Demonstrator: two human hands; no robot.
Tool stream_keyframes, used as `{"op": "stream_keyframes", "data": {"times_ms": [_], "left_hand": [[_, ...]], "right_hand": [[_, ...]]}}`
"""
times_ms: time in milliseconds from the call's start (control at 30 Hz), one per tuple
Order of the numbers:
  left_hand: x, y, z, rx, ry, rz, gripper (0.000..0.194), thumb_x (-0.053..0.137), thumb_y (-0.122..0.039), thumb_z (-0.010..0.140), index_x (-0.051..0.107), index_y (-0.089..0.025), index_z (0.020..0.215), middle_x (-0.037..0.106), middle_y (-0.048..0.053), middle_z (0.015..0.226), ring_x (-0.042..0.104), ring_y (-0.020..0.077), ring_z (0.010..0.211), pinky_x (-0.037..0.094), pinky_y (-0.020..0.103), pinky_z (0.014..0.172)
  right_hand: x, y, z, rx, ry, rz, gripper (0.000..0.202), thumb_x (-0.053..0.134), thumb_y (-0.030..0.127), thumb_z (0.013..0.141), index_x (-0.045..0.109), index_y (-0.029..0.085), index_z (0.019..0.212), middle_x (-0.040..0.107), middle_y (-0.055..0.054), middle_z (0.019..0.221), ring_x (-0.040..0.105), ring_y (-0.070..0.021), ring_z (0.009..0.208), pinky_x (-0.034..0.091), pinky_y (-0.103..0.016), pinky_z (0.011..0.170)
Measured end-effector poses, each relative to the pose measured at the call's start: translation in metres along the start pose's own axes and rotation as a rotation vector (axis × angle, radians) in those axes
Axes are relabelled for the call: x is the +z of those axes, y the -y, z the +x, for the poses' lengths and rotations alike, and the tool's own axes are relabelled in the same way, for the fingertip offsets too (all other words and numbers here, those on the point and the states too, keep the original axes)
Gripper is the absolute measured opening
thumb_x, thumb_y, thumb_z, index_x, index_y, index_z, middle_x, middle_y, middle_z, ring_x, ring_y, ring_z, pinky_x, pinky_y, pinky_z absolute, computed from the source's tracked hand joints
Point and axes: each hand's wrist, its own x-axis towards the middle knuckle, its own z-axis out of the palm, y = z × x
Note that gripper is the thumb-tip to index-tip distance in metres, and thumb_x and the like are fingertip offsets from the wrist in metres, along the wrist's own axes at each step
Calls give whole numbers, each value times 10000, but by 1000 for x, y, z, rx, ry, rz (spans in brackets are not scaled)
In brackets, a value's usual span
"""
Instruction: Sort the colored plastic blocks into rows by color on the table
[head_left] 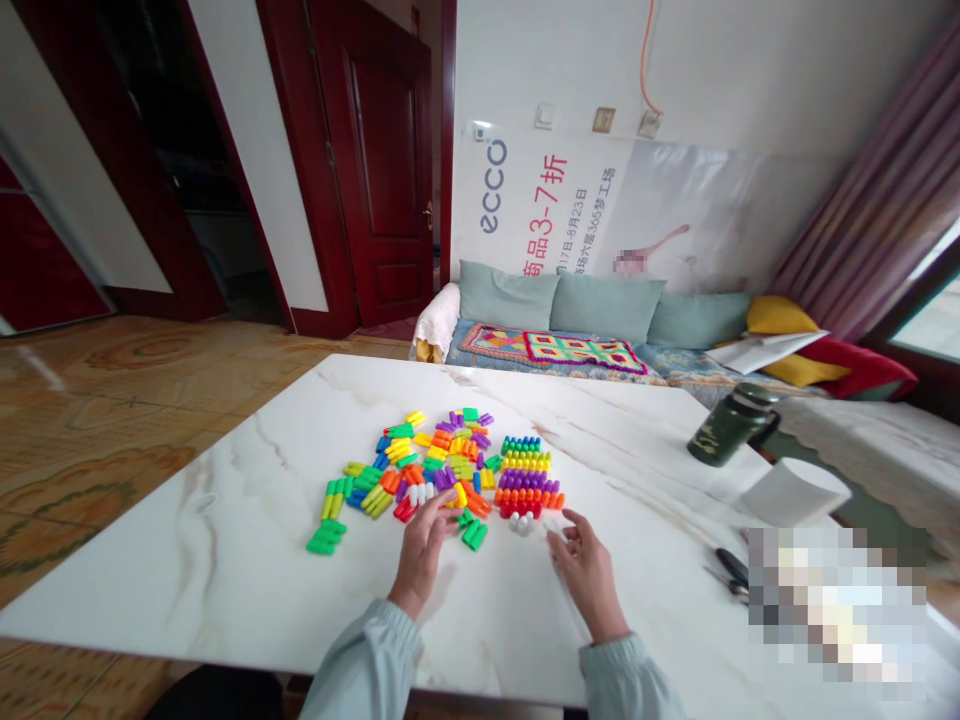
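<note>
Small capsule-shaped plastic pieces in many colours lie in a loose pile (435, 465) on the white marble-patterned table (247, 600). To the right of the pile, more pieces stand in neat rows by colour (525, 480): green and blue at the back, then yellow, purple, orange and red. A few white pieces (521, 523) stand at the front. My left hand (424, 550) is at the pile's near edge, fingers apart, reaching over yellow and green pieces. Beside the white pieces, my right hand (589, 570) has a blurred whitish piece (553, 526) at its fingertips.
A dark green thermos (733, 425) and a white paper roll (795, 490) stand at the table's right. Black-handled scissors (733, 572) lie nearer me, beside a pixelated area. Behind the table is a sofa with pale green cushions (607, 305).
</note>
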Motion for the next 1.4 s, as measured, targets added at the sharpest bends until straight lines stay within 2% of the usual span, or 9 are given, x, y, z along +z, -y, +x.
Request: {"op": "stream_keyframes", "data": {"times_ms": [167, 333, 533, 667, 1000, 1133, 1233, 1333, 1400], "left_hand": [[1, -2, 0, 11, -8, 23, 649, 468, -638, 897, 596, -134, 1285, 617, 195, 1267, 644, 323, 1085, 566, 428, 869], [1, -4, -1, 13, -7, 44, 646, 458, -649, 897, 612, -141, 1265, 620, 189, 1271, 649, 311, 1071, 569, 413, 851], [1, -5, 0, -7, -29, 32, 660, 484, -679, 867, 638, -141, 1218, 634, 185, 1245, 659, 305, 1023, 580, 398, 804], [1, -4, 1, -16, -28, 40, 677, 472, -686, 867, 632, -134, 1225, 632, 187, 1239, 667, 292, 985, 582, 393, 787], [0, 0, 2, -14, -39, 49, 650, 469, -667, 878, 635, -144, 1225, 649, 175, 1198, 667, 292, 968, 589, 394, 755], [0, -1, 1, 15, -44, 90, 607, 429, -628, 915, 636, -142, 1214, 684, 154, 1067, 672, 276, 907, 577, 382, 730], [-3, -2, 1, 149, -236, 206, 468, 435, -545, 944, 671, -181, 1120, 679, 127, 1060, 645, 276, 987, 537, 395, 851], [-6, -1, 5, 270, -532, 362, 334, 483, -444, 944, 652, -222, 1127, 631, 115, 1181, 563, 282, 1150, 426, 429, 1029], [-7, 2, 9, 282, -604, 489, 329, 508, -382, 931, 616, -224, 1198, 603, 131, 1236, 521, 297, 1207, 373, 464, 1072]], "right_hand": [[-10, 14, 20, -91, 66, -315, 216, 578, 415, 753, 641, 211, 788, 638, -16, 628, 584, -172, 567, 372, -263, 540], [-6, 12, 31, -112, 172, -525, 159, 608, 361, 750, 653, 228, 675, 653, -24, 622, 595, -176, 589, 327, -260, 537], [4, -8, 19, -132, 84, -302, 187, 566, 353, 729, 681, 210, 767, 680, -43, 728, 617, -181, 635, 431, -269, 589], [8, -8, 18, -82, 20, -166, 274, 543, 372, 713, 690, 188, 853, 704, -67, 773, 635, -195, 645, 471, -291, 605], [15, -1, 14, -49, 6, -101, 298, 534, 376, 738, 644, 184, 937, 718, -71, 830, 656, -194, 688, 491, -301, 637], [19, -6, 10, -93, -24, -107, 301, 506, 373, 772, 617, 181, 974, 695, -84, 904, 640, -182, 672, 499, -320, 654], [21, -11, 2, -130, -122, -83, 304, 489, 348, 791, 583, 179, 1025, 662, -98, 1014, 619, -161, 661, 503, -316, 660], [22, -14, -6, -67, -177, -37, 303, 509, 365, 805, 569, 191, 1046, 664, -69, 935, 611, -165, 653, 497, -296, 624], [22, -14, -9, -34, -163, -12, 322, 526, 407, 815, 573, 196, 1054, 668, -52, 868, 608, -170, 638, 491, -289, 602]]}}
